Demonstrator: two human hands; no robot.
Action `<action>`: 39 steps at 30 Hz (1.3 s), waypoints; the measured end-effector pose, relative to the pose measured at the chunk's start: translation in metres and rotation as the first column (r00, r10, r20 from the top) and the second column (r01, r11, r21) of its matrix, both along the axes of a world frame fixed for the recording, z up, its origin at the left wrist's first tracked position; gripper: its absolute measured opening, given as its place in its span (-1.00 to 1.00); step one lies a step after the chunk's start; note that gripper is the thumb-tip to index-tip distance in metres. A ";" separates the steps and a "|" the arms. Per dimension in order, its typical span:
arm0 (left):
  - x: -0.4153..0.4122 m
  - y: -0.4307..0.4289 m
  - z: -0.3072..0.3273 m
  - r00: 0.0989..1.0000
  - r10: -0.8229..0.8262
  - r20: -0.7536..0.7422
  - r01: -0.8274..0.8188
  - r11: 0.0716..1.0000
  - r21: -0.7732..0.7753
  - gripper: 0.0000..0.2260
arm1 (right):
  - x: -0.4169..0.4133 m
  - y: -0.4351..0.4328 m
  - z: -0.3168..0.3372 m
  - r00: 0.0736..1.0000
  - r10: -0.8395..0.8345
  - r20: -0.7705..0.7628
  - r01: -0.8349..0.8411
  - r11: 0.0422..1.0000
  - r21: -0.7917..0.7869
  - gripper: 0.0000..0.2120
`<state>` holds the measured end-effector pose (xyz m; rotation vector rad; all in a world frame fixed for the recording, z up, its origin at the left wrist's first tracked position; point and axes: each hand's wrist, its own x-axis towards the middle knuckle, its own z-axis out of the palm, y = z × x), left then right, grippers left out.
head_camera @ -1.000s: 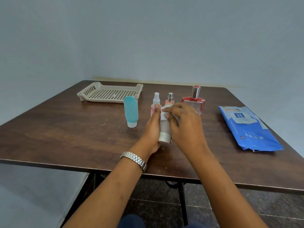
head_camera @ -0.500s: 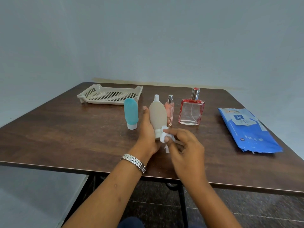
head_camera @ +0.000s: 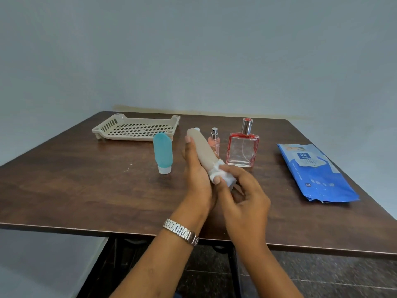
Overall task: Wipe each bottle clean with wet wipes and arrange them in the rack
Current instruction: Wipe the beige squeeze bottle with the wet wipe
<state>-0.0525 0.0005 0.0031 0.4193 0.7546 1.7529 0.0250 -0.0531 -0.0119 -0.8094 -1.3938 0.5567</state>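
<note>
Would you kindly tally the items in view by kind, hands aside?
Bottles: 5 (teal tube, beige tube, pink sprayer, red perfume bottle, white-capped bottle mostly hidden)
Rack: 1
Wipe pack: 1
Loose wipe: 1
Watch: 1
Total: 9

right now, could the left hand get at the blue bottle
Probably, as far as reach goes: the blue bottle stands just left of the left hand with bare table between. But that hand holds the beige bottle while the right hand presses a wipe to it, so it isn't free yet.

Bare forearms; silver link wristwatch point(head_camera: 181, 231) on left wrist.
</note>
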 end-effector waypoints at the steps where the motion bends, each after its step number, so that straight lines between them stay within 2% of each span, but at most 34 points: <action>1: 0.005 0.000 0.000 0.999 0.041 -0.036 -0.041 0.999 -0.007 -0.04 | 0.001 0.000 0.004 0.993 0.050 -0.107 -0.062 0.993 -0.104 -0.80; 2: 0.009 0.001 0.000 0.993 0.092 -0.074 -0.093 0.996 -0.004 0.00 | 0.003 0.003 0.007 0.982 0.081 -0.172 -0.112 0.977 -0.181 -0.80; 3: 0.012 0.001 -0.001 0.984 0.147 -0.100 -0.145 0.989 0.024 -0.05 | 0.006 0.006 0.009 0.974 0.107 -0.200 -0.153 0.961 -0.230 -0.82; 5: 0.015 0.004 -0.004 0.974 0.200 -0.103 -0.193 0.979 0.070 -0.15 | 0.011 0.009 0.012 0.977 0.121 -0.173 -0.163 0.953 -0.255 -0.80; 7: 0.017 0.006 -0.006 0.977 0.193 -0.093 -0.188 0.981 0.053 -0.08 | 0.012 0.005 0.008 0.997 0.035 -0.062 -0.043 0.992 -0.122 -0.73; 8: 0.017 0.009 -0.010 0.980 0.181 -0.085 -0.180 0.983 0.022 -0.01 | 0.013 0.003 0.005 0.999 -0.041 0.034 0.041 0.999 0.019 -0.73; 10: 0.016 0.010 -0.018 0.976 0.144 -0.164 -0.150 0.988 -0.027 0.05 | 0.016 0.005 -0.004 0.955 -0.201 0.219 0.124 0.939 0.322 -0.81; 12: 0.018 0.011 -0.029 0.951 0.086 -0.296 -0.087 0.996 0.009 0.04 | 0.022 0.012 -0.010 0.922 -0.252 0.294 0.117 0.906 0.407 -0.82; 13: 0.017 0.011 -0.028 0.959 0.067 -0.277 -0.070 0.998 -0.001 0.05 | 0.024 0.012 -0.008 0.926 -0.243 0.288 0.123 0.917 0.379 -0.82; 15: 0.022 0.004 -0.016 0.996 0.015 -0.082 -0.020 0.998 -0.061 -0.02 | 0.025 0.007 0.000 0.969 -0.152 0.193 0.119 0.978 0.172 -0.79; 17: 0.029 0.003 -0.009 0.998 -0.004 0.068 0.008 0.998 -0.055 -0.18 | 0.024 0.002 0.009 0.999 -0.016 0.046 0.021 0.995 -0.098 -0.76; 20: 0.035 -0.002 -0.004 0.993 0.040 0.108 -0.036 0.999 -0.037 -0.17 | 0.029 0.006 0.011 0.987 0.082 -0.141 -0.126 0.930 -0.344 -0.87; 21: 0.036 -0.003 -0.002 0.993 0.063 0.096 -0.058 0.997 -0.057 -0.23 | 0.029 0.006 0.012 0.971 0.116 -0.210 -0.191 0.903 -0.385 -0.86; 24: 0.038 -0.005 0.002 0.992 0.119 0.041 -0.117 0.991 -0.059 -0.40 | 0.029 0.004 0.015 0.885 0.179 -0.430 -0.378 0.814 -0.440 -0.73; 26: 0.039 -0.010 0.006 0.992 0.127 0.004 -0.127 0.991 -0.034 -0.43 | 0.033 0.002 0.021 0.814 0.201 -0.544 -0.485 0.750 -0.449 -0.71; 30: 0.041 -0.018 0.011 0.987 0.141 -0.082 -0.140 0.990 0.011 -0.13 | 0.039 -0.002 0.032 0.683 0.229 -0.693 -0.647 0.629 -0.431 -0.79; 32: 0.041 -0.021 0.009 0.976 0.153 -0.155 -0.146 0.988 0.056 -0.08 | 0.040 -0.003 0.036 0.598 0.202 -0.775 -0.709 0.585 -0.394 -0.81; 35: 0.040 -0.018 0.002 0.945 0.199 -0.258 -0.169 0.976 0.134 -0.15 | 0.041 -0.005 0.038 0.528 0.165 -0.833 -0.731 0.587 -0.347 -0.82; 37: 0.039 -0.019 0.000 0.942 0.208 -0.262 -0.185 0.976 0.111 -0.04 | 0.038 -0.006 0.036 0.524 0.194 -0.829 -0.720 0.621 -0.311 -0.83; 39: 0.044 -0.021 -0.004 0.957 0.181 -0.226 -0.174 0.983 0.052 0.12 | 0.033 -0.007 0.030 0.569 0.215 -0.794 -0.667 0.685 -0.293 -0.82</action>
